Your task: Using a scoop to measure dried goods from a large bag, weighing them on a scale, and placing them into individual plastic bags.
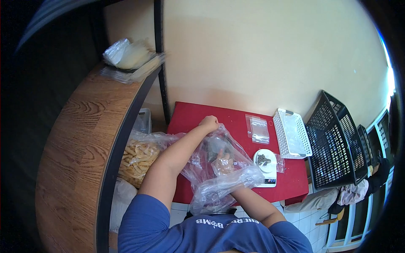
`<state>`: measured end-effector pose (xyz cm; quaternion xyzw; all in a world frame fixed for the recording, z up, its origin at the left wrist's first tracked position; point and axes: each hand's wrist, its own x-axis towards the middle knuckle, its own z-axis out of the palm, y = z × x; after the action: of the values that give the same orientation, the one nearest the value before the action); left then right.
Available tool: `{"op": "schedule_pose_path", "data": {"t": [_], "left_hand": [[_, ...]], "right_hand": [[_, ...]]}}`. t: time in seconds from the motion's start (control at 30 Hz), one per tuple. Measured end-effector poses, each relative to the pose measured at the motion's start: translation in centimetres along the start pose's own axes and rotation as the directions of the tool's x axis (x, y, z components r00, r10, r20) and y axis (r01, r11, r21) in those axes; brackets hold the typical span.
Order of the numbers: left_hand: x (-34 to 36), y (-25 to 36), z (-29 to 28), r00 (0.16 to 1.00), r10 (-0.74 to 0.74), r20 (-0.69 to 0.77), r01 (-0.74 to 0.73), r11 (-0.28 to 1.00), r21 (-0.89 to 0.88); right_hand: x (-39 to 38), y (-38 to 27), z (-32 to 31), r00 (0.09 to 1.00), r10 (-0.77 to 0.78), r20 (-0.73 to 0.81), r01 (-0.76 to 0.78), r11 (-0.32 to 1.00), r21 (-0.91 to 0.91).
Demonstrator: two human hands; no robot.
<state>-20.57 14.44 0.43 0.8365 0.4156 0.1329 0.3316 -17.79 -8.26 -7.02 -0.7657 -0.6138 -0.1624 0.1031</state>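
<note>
A large clear plastic bag (240, 156) lies crumpled over the middle of the red table, with a small heap of something dark inside it. My left hand (209, 123) is closed in a fist on the bag's far edge. Inside the bag, my right hand (224, 164) shows through the plastic beside the dark contents; folds blur its fingers, so whether it holds anything is hidden. Right of the bag stands a white kitchen scale (270, 179), its round pan carrying a small pile of dark pieces (262, 160).
Small clear bags (258, 130) lie on the red table (190, 111) near a white basket (295, 135). Black crates (331, 147) stand at right. A big bag of pale yellow sticks (139, 160) sits at left, beside a wooden shelf (84, 139) holding plastic packs (130, 57).
</note>
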Motion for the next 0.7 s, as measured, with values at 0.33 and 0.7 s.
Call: {"op": "schedule_pose_path", "data": {"t": [0.33,0.7], "left_hand": [[-2.0,0.9,-0.7,0.999,-0.038,-0.038,0.039,0.999,0.033],[-2.9,1.6,-0.9,0.976,0.113,-0.186,-0.098,0.991,0.089]], "right_hand": [[1.5,-0.2,-1.8,0.979,-0.051,-0.197,-0.005,0.961,-0.277],[-0.4,1.6,-2.5,0.986,-0.09,-0.14,0.077,0.992,-0.101]]}}
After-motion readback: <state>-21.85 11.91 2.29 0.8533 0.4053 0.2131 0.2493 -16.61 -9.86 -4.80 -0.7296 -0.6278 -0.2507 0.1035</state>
